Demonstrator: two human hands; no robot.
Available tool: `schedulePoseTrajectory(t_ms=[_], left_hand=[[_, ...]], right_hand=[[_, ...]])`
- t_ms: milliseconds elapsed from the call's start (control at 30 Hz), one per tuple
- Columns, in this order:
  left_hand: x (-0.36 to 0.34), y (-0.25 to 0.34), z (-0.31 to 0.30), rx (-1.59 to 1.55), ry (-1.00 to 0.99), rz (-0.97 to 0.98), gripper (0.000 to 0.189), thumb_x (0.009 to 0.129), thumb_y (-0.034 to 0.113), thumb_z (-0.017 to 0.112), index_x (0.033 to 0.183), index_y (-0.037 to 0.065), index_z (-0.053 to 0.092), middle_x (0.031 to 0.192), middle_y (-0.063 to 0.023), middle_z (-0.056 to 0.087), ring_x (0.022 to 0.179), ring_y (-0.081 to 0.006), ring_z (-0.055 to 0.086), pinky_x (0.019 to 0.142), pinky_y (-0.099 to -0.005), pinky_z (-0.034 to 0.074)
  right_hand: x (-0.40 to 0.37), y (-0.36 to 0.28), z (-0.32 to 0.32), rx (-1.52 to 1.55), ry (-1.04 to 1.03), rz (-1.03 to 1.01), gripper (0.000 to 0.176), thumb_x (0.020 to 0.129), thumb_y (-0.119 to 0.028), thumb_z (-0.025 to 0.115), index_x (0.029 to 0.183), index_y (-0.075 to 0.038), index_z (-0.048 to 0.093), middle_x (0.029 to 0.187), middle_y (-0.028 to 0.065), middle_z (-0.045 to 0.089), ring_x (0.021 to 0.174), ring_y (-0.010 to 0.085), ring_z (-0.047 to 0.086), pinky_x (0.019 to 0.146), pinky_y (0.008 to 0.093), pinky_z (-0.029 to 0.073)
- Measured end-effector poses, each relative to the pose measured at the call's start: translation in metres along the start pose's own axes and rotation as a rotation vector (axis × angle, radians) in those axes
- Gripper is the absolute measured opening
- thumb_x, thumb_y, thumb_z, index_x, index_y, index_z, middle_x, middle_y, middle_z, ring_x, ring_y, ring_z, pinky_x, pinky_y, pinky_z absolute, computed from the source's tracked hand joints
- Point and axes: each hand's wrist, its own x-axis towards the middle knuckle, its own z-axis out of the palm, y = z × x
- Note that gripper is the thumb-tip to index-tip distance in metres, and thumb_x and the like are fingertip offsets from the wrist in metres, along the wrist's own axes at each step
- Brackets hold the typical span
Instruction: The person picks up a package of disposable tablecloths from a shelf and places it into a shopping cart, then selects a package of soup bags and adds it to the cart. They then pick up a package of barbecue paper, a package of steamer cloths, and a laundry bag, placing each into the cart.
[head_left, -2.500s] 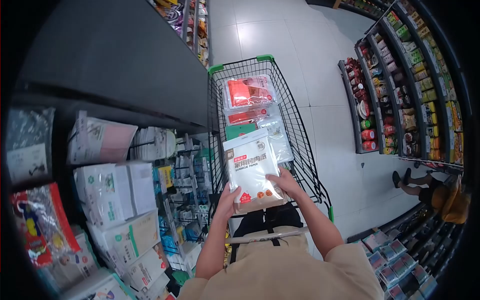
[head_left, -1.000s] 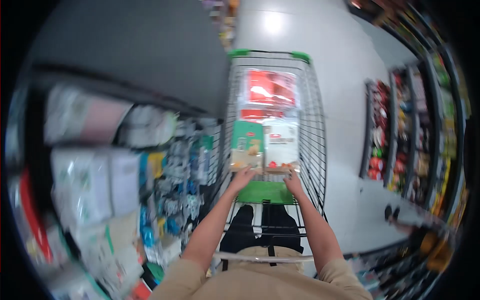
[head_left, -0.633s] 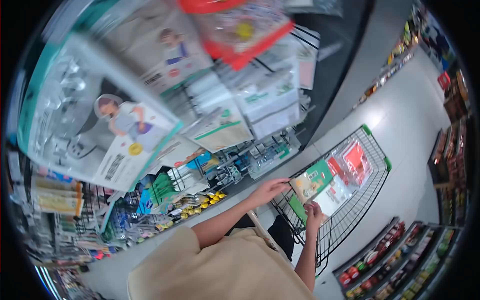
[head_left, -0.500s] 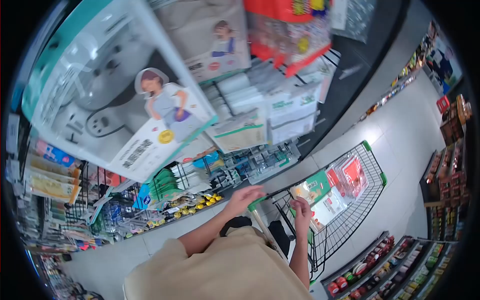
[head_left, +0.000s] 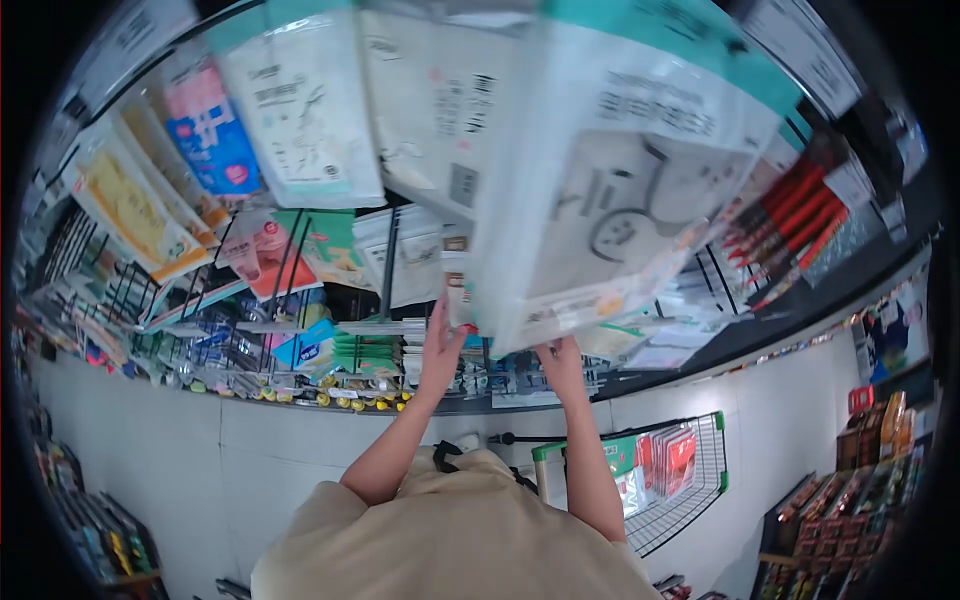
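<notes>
White packet (head_left: 458,288) | red-brown print | upright, partly hidden | large teal-topped pack (head_left: 640,190) | dark print | hanging tilted

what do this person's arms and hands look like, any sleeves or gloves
Two bare hands, left and right, with no gloves to be seen. The forearms are uncovered, with no watch or band visible. The short, loose sleeves are plain beige, like the rest of the top. Some fingers are hidden, so rings can't be ruled out.
</notes>
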Motion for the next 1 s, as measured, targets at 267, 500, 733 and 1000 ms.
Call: schedulePoseTrajectory(t_ms=[267,500,733,1000], left_hand=[[0.013,-0.001,-0.003,0.068,0.048,0.007,0.060,0.095,0.009,0.060,0.146,-0.001,0.030,0.143,-0.0171,0.041,0.132,-0.0222,0.040,0.111,-0.0340,0.029],[0.021,-0.005,-0.016,-0.104,0.022,-0.057,0.055,0.093,0.016,0.065,0.140,0.000,0.039,0.123,-0.0104,0.051,0.119,-0.0205,0.047,0.103,-0.0354,0.037],[0.019,0.004,-0.021,0.399,0.103,0.100,0.047,0.092,0.018,0.065,0.133,0.002,0.049,0.117,-0.0121,0.051,0.109,-0.0234,0.051,0.097,-0.0355,0.041],[0.016,0.000,-0.016,0.047,0.032,0.083,0.039,0.094,0.008,0.062,0.128,0.002,0.043,0.120,-0.0096,0.053,0.112,-0.0133,0.049,0.096,-0.0312,0.042]], right_hand=[[0.028,0.034,0.001,-0.428,-0.104,0.014,0.039,0.089,-0.015,0.059,0.124,0.001,0.054,0.122,0.0233,0.057,0.120,0.0390,0.050,0.105,0.0454,0.037],[0.029,0.053,-0.004,-0.467,-0.070,0.036,0.035,0.090,-0.015,0.058,0.121,0.001,0.053,0.114,0.0186,0.057,0.111,0.0325,0.053,0.100,0.0420,0.040],[0.031,0.071,0.001,-0.295,0.042,-0.008,0.026,0.089,-0.017,0.059,0.107,0.002,0.061,0.107,0.0191,0.064,0.103,0.0349,0.059,0.091,0.0434,0.045],[0.020,0.030,0.012,-0.158,0.086,-0.024,0.023,0.090,-0.014,0.058,0.105,0.003,0.060,0.102,0.0165,0.064,0.100,0.0282,0.061,0.088,0.0398,0.046]])
